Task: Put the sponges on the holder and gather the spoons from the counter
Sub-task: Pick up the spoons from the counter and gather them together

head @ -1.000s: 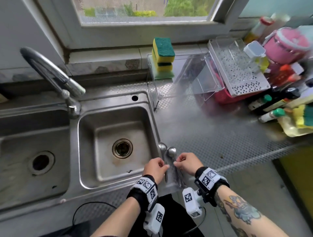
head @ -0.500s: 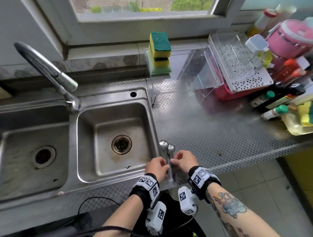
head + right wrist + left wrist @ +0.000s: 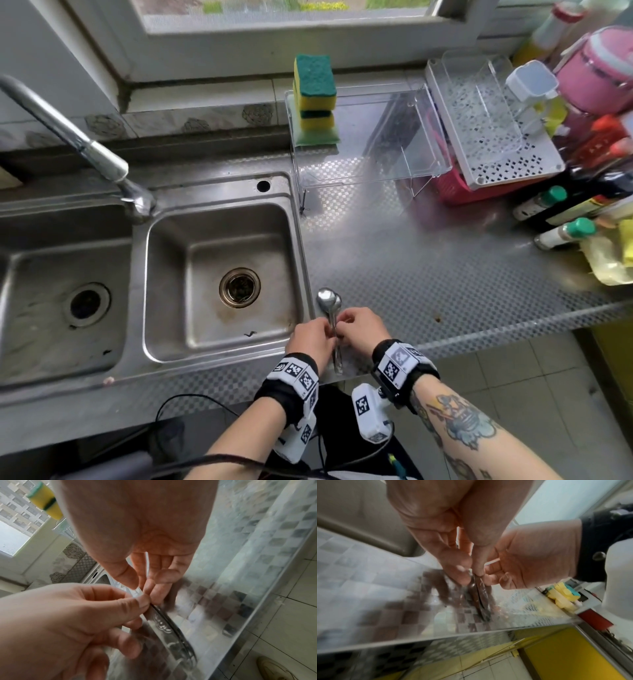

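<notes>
Near edge of steel counter (image 3: pixel 428 274), just right of the sink: both hands meet over the spoons (image 3: pixel 330 308). Left hand (image 3: pixel 310 337) with thumb and fingers curled in, pinching the spoon handles from the left; right hand (image 3: pixel 363 327) doing the same from the right, fingertips (image 3: pixel 150 586) pressed to the handles, thumb opposite. 2 spoon bowls visible in the head view, overlapped, pointing away from the person; handles run back between the hands to the counter's front edge. Right wrist view shows the handles stacked close together, embossed pattern on the upper one, lower ends resting on the counter. Exact count of spoons in the bundle cannot be told.

Left of the hands: double sink (image 3: pixel 219 274), drain in each basin, faucet (image 3: pixel 78 137) angled over the divider.

Farther back on the counter: clear holder (image 3: pixel 394 137) standing near the window wall. Sponges (image 3: pixel 314 92) at its left end, 2 yellow-and-green ones piled on a green pad.

Far right: white perforated tray (image 3: pixel 507 161) on a pink basket, bottles (image 3: pixel 548 202) with green caps, pink lidded container (image 3: pixel 599 78)
</notes>
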`<action>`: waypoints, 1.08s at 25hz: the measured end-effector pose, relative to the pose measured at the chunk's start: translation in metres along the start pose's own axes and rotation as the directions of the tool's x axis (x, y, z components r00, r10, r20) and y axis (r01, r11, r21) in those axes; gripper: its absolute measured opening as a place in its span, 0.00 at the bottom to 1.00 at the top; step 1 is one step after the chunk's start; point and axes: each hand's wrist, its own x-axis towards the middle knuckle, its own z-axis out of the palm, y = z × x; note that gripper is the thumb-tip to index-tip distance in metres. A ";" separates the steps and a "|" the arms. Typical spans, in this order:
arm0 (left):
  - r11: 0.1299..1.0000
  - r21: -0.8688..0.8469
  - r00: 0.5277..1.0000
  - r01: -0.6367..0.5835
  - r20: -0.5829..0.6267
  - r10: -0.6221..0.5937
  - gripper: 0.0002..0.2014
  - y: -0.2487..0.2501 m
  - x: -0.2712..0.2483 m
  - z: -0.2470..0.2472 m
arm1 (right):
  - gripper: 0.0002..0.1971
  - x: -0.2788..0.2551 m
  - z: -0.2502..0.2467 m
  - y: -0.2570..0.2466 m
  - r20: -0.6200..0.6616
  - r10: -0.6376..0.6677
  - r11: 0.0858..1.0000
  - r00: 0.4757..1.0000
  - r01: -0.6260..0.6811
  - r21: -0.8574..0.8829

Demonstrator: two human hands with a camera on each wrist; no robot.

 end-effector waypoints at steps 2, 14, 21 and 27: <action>0.998 0.050 1.000 -0.022 -0.006 0.022 0.09 0.004 -0.003 0.002 | 0.03 -0.001 -0.002 -0.002 0.003 -0.011 1.000 1.000 0.011 -0.003; 0.997 -0.073 0.999 0.026 -0.038 -0.029 0.15 0.027 0.003 -0.008 | 0.13 0.038 -0.036 0.002 0.013 -0.047 0.998 0.999 0.046 0.046; 0.991 -0.107 0.985 0.077 -0.143 -0.092 0.04 0.018 0.011 -0.040 | 0.14 0.123 -0.158 0.015 -0.281 0.085 0.996 0.956 -0.081 0.027; 0.975 -0.164 0.953 0.152 -0.235 -0.188 0.04 0.017 0.023 -0.060 | 0.06 0.164 -0.188 0.009 -0.311 0.058 0.997 0.949 -0.073 -0.038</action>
